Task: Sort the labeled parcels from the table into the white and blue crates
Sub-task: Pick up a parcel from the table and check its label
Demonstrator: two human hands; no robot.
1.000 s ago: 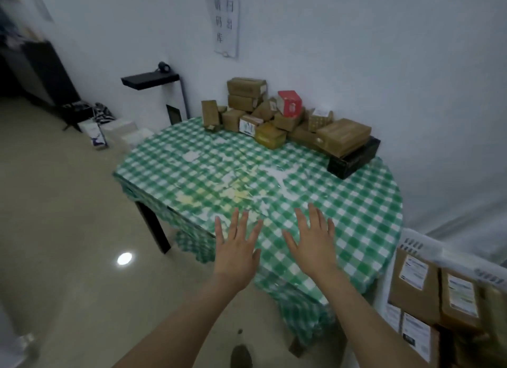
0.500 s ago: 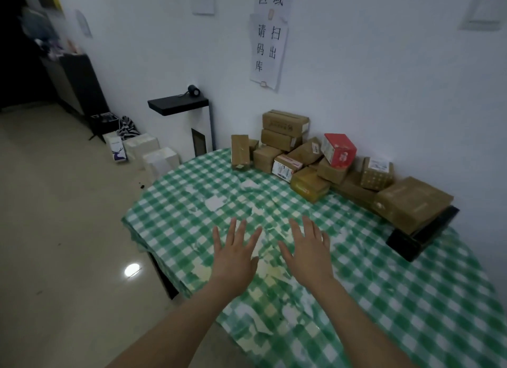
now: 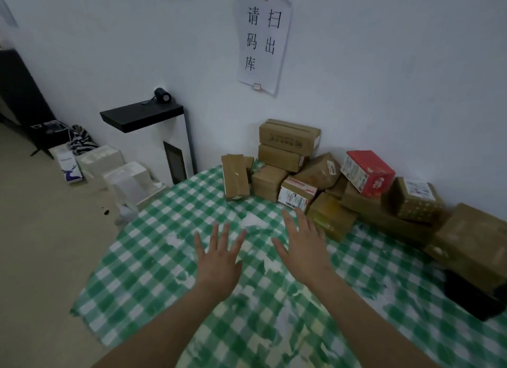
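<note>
Left grip (image 3: 219,260) and right grip (image 3: 300,247) both spread wide, fingers straight and apart, palms down, nothing held. Poised over the green-checked bench (image 3: 164,271), the right one nearer the pile, fingertips just short of a yellowish parcel (image 3: 332,216) and a labelled parcel (image 3: 297,193) with a white printed sticker. Contact with the cloth not clear from this view. Probably a reach toward a pick, hence empty and open.

Parcels crowded at the far edge of the bench against the wall, likely to leave the front free for handling and label reading. Mostly plain brown taped cartons:
- 2 stacked cartons (image 3: 289,137) at the back.
- 1 narrow carton (image 3: 235,177) standing on end at the left.
- 1 red box (image 3: 367,172), printed and tilted on top of others.
- 1 dotted box (image 3: 414,200) with a label on its upper face.
- 1 large carton (image 3: 472,241) resting on a black case (image 3: 472,296) at the right.

Labels showing on only some faces, print too small to read. White and blue crates out of view.
</note>
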